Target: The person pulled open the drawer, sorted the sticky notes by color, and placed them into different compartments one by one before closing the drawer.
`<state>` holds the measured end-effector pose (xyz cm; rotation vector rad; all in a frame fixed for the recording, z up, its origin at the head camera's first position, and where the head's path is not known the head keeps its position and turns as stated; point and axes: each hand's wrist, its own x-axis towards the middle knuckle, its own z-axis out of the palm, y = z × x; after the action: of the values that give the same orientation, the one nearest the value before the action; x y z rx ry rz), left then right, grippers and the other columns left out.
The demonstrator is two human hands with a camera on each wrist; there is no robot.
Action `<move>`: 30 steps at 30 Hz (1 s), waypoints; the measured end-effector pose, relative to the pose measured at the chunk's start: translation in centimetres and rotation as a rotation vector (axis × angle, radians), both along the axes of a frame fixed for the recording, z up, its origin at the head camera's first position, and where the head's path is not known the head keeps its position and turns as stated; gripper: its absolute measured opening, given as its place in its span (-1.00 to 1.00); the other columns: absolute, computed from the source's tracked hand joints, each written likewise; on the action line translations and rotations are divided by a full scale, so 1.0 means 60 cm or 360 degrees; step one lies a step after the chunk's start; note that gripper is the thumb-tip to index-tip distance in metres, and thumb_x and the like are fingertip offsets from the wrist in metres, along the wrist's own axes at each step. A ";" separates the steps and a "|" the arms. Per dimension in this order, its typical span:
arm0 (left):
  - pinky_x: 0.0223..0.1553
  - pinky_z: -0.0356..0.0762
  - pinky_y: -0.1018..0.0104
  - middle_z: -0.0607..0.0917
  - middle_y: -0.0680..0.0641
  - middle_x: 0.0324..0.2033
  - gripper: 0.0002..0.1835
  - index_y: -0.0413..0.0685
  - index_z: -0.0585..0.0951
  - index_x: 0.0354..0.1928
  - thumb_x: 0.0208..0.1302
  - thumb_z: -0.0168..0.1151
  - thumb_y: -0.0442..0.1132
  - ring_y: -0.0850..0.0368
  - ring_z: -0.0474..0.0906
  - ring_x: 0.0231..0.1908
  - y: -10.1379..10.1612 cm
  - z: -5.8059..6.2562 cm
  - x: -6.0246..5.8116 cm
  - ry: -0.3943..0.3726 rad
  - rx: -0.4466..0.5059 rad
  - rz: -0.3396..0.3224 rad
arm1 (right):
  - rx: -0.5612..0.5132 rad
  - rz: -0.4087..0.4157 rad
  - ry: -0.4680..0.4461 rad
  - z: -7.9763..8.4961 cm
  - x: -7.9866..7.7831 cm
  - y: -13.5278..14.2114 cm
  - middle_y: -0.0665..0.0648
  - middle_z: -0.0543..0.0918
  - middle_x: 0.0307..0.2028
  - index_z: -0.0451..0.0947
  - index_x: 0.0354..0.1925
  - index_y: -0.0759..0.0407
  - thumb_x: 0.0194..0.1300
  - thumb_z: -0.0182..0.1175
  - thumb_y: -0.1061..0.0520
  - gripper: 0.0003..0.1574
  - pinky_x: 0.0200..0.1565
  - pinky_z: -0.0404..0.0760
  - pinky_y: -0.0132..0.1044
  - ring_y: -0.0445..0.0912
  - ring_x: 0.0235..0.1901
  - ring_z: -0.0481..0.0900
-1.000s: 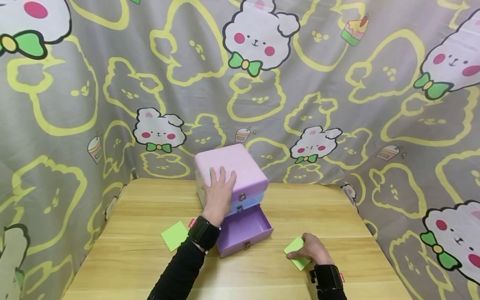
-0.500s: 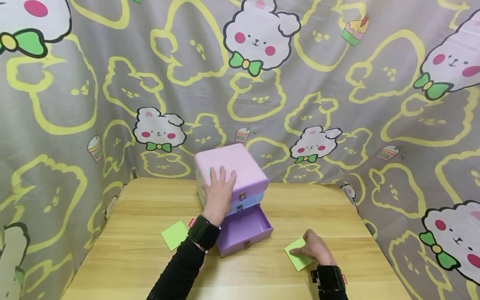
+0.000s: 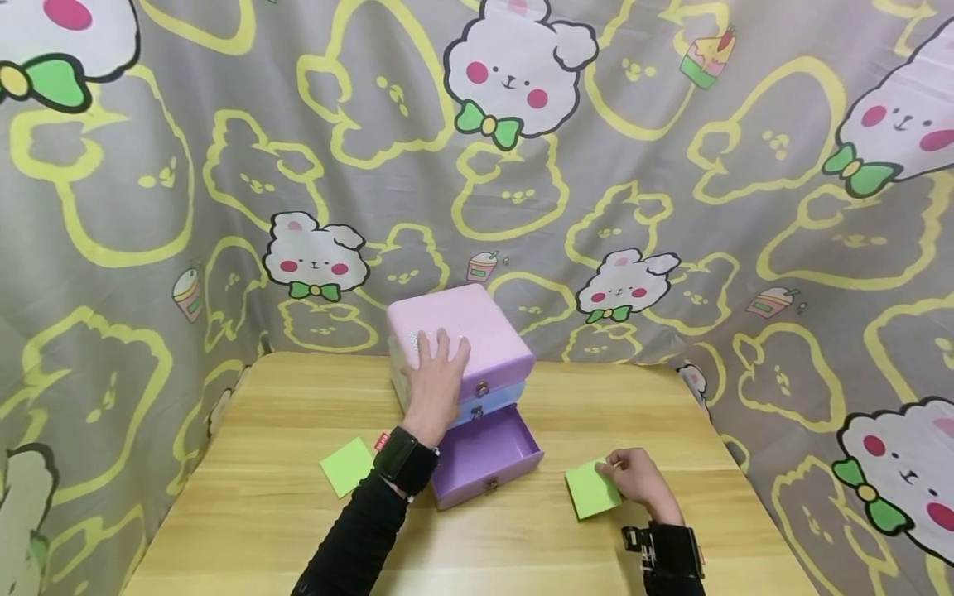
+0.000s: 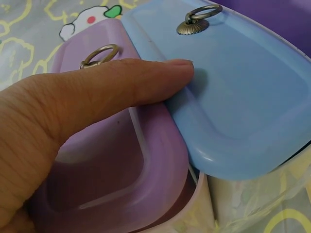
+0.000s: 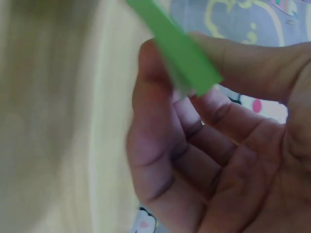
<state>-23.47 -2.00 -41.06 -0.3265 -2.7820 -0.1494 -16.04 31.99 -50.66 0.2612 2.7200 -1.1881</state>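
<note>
My left hand [image 3: 434,385] rests on the pink top of a small drawer box [image 3: 488,331], fingers spread and straight. In the left wrist view its thumb [image 4: 146,80] lies across the pink drawer front [image 4: 170,150], its tip at the blue drawer front [image 4: 248,87]. Below these, the bottom purple drawer [image 3: 484,451] is pulled out, with nothing seen inside. To the right of it, my right hand [image 3: 643,480] pinches a green sticky note pad [image 3: 591,490] at its edge, between thumb and fingers. The pad is tilted, seen nearly edge-on in the right wrist view.
Another green sticky note pad [image 3: 348,468] lies flat on the wooden table [image 3: 298,397], left of the drawer box and near my left wrist. A grey curtain [image 3: 522,223] with rabbit prints hangs behind the table and on both sides.
My right hand has turned and shifted slightly right and away from me, lifting and turning the pad so more of its face shows. My left hand and the drawer box stay put.
</note>
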 end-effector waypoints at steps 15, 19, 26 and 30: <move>-0.13 0.64 -0.42 0.37 -0.29 0.42 0.15 0.08 0.35 0.38 -0.43 0.74 -0.21 -0.47 0.21 0.41 0.000 0.000 0.000 0.0026 -0.0009 0.0009 | -0.0310 -0.0078 0.0094 0.093 -0.014 -0.026 0.10 0.73 -0.29 0.60 0.03 0.31 0.43 0.25 -0.06 -0.53 -0.31 0.69 -0.28 -0.12 -0.35 0.62; -0.15 0.64 -0.43 0.38 -0.29 0.41 0.13 0.07 0.37 0.38 -0.42 0.72 -0.24 -0.48 0.22 0.40 0.002 -0.001 0.001 0.0041 0.0003 0.0000 | -0.0346 -0.0079 0.0143 0.104 -0.021 -0.046 0.11 0.75 -0.29 0.61 0.00 0.31 0.41 0.28 -0.05 -0.55 -0.34 0.68 -0.29 -0.12 -0.37 0.61; -0.16 0.64 -0.43 0.38 -0.29 0.41 0.11 0.08 0.38 0.38 -0.39 0.70 -0.28 -0.48 0.23 0.40 0.000 -0.003 0.001 0.0039 0.0036 0.0010 | -0.0447 -0.0045 0.0195 0.114 -0.041 -0.090 0.10 0.75 -0.38 0.64 -0.11 0.31 0.37 0.33 0.01 -0.63 -0.39 0.68 -0.29 -0.11 -0.43 0.62; -0.16 0.65 -0.43 0.38 -0.29 0.41 0.09 0.09 0.38 0.38 -0.36 0.68 -0.30 -0.47 0.24 0.40 0.000 -0.001 0.001 0.0046 0.0021 0.0015 | -0.0522 0.0005 0.0214 0.110 -0.052 -0.112 0.13 0.77 -0.38 0.65 -0.14 0.32 0.34 0.35 0.04 -0.66 -0.41 0.69 -0.29 -0.10 -0.47 0.64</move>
<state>-23.43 -1.99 -41.13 -0.3101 -2.7526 -0.1593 -19.14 25.30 -44.08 0.1380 2.5729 -1.6774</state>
